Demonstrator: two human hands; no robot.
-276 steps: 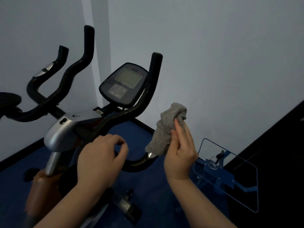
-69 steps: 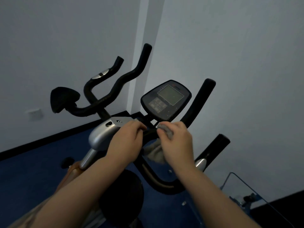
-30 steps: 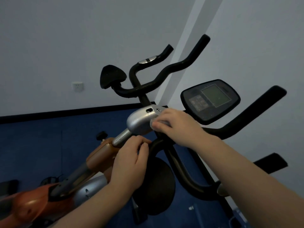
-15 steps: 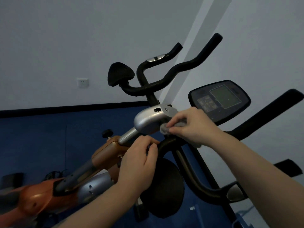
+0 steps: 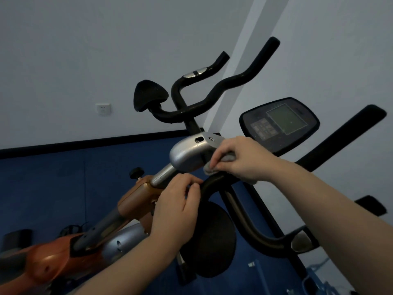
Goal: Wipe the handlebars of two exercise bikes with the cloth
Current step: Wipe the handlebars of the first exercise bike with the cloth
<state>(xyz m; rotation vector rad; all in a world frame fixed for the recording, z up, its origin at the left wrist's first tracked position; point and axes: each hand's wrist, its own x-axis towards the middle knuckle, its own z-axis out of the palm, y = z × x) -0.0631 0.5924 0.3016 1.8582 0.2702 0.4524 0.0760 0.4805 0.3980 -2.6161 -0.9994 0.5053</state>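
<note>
Since half a second back: view has swung a bit, right hand [image 5: 240, 159] with the cloth [image 5: 228, 157] has slid slightly along the bar at the centre clamp, left hand [image 5: 176, 209] barely shifted. Now the right-hand fingers are curled closed around the grey cloth, pressing it onto the near handlebar [image 5: 244, 220] right beside the silver clamp housing [image 5: 188, 155]; only small tufts of cloth show between and below the fingers. Left-hand fingers are bent closed near the bar's bend by the stem, apparently steadying it; exact contact can't be told from here. Cloth looks soft, fuzzy, light, so it should bunch easily; best kept wadded in the palm and wrapped around the tube. Bar is a rigid curved black tube, seemingly foam- or rubber-coated, grippy rather than slick, with a worn bronze-looking stretch on the lower loop. Console [image 5: 279, 124] is glossy plastic, probably the fragile bit nearby. Second handlebar [image 5: 212, 101] sits behind, untouched by either hand.
</note>
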